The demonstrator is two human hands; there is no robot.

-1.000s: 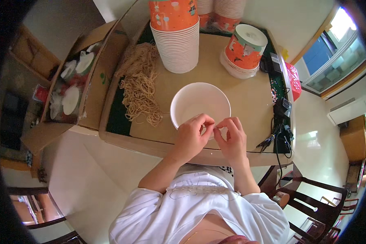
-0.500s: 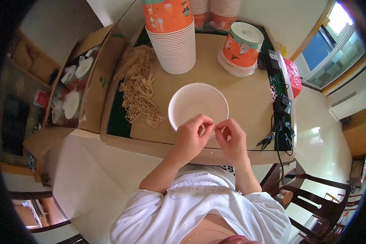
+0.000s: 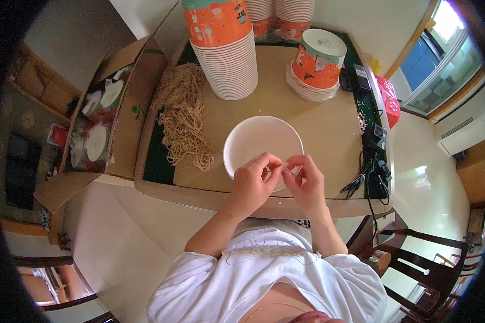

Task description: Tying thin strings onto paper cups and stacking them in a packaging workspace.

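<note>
- Now the white tub (image 3: 261, 141) appears slightly nearer the person than in the earlier frames; it stands mouth up on the cardboard sheet (image 3: 328, 132) near the front of the bench (image 3: 210, 198), just beyond and partly behind both hands.
- Both hands stay raised at the tub's near rim, the left hand (image 3: 255, 180) and right hand (image 3: 306, 184) close together in nearly the same pose.
- On each hand the fingers are curled, thumb near forefinger; I cannot tell whether the tips are pressed together or clamped on something small.
- The tan string bundle (image 3: 186, 121) lies unchanged to the left, beside the tall tub stack (image 3: 226, 67).
- That stack's top shows orange printed with small figures; the upturned tub (image 3: 319, 64) has similar print, and markings on its pale base too small to read.
</note>
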